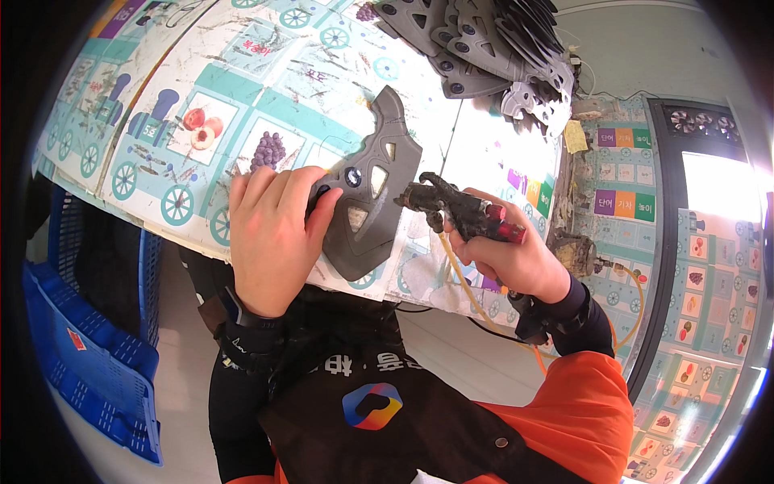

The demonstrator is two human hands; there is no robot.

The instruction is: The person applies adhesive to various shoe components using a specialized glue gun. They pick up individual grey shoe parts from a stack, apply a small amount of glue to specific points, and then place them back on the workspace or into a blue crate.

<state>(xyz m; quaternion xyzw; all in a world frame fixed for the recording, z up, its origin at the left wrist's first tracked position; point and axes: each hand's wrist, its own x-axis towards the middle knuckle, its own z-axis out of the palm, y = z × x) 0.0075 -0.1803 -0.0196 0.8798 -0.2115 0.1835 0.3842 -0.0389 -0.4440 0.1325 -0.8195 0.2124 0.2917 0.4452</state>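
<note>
My left hand point(278, 226) grips the left edge of a dark grey curved part point(361, 250), thumb and fingers pinching it near a shiny round blue-black stud point(352, 176). The part has a notched edge and several cut-out openings, and it lies on the patterned table cover point(242, 105). In my right hand point(524, 254) is a small dark, grimy spray gun point(455, 206) with red knobs at its back end. Its nozzle points left at the part's right edge, a small gap away. A thin yellowish hose point(459, 278) hangs from the gun. My left fingertips are partly hidden.
A pile of similar grey parts point(476, 48) is heaped at the far right of the table. Blue plastic crates point(97, 355) stand on the floor at the left. A dirty metal pot-like thing point(574, 252) with tubing sits to the right, beside a window frame point(663, 242).
</note>
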